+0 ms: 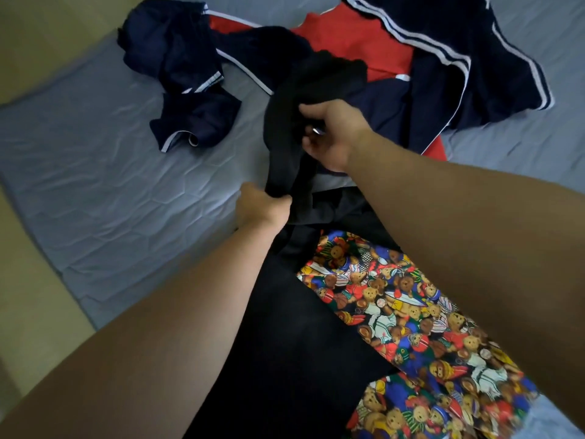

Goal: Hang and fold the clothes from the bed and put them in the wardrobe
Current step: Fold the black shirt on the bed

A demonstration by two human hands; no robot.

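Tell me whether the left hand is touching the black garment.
Touching. The head view shows the left hand gripping a fold of the black garment, fingers curled round the cloth with no gap.

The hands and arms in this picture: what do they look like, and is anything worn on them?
The left forearm and right forearm are bare up to the frame's edge: no sleeves, watch or bracelet show. The left hand wears nothing visible. The right hand shows a small silvery glint at a finger, perhaps a ring.

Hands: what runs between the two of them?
A black garment, gripped by the left hand below and the right hand above, as the head view shows.
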